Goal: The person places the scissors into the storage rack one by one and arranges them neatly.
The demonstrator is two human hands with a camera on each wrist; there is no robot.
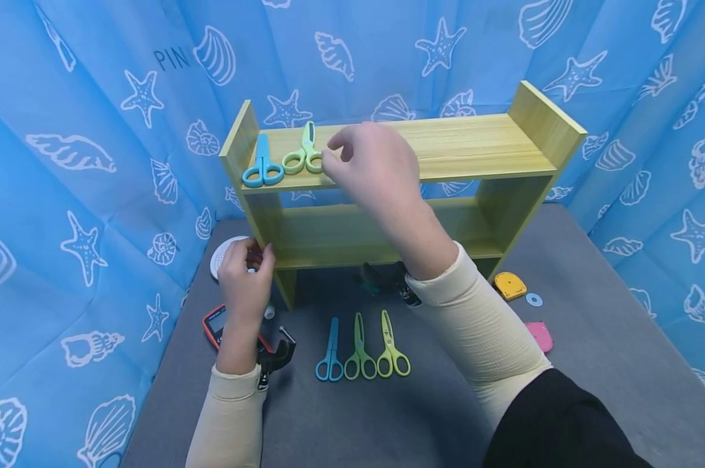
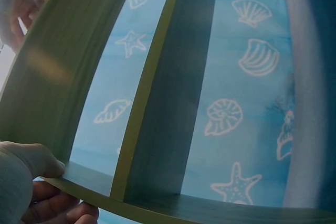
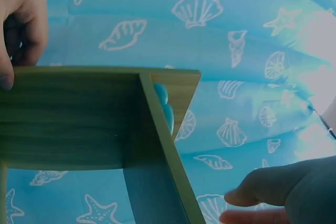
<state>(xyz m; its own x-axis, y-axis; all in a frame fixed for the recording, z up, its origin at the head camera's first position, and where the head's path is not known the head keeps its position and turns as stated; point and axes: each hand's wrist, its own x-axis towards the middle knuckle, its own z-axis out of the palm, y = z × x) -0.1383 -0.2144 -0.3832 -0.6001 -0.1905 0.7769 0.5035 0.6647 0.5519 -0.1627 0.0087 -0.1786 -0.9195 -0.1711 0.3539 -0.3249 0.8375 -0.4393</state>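
A small wooden shelf [image 1: 475, 146] stands on the table. My left hand [image 1: 247, 279] grips its left side panel, with the thumb [image 2: 50, 166] inside and the other fingers outside. On the top board lie blue scissors [image 1: 263, 166] and pale green scissors [image 1: 296, 159], handles toward the front. My right hand [image 1: 376, 162] hovers over that board, its thumb and fingertips right beside the green handle. In the right wrist view the right hand [image 3: 278, 192] shows thumb and finger apart, nothing between them. Blue scissors [image 1: 331, 354], green scissors [image 1: 359, 354] and yellow-green scissors [image 1: 390, 351] lie in a row before the shelf.
Left of the shelf are a white round object [image 1: 219, 257] and a red-edged meter [image 1: 216, 318], partly behind the left arm. A yellow tape measure [image 1: 509, 285], a small blue disc [image 1: 534, 299] and a pink object [image 1: 540, 336] lie right. A blue curtain [image 1: 124, 195] surrounds the table.
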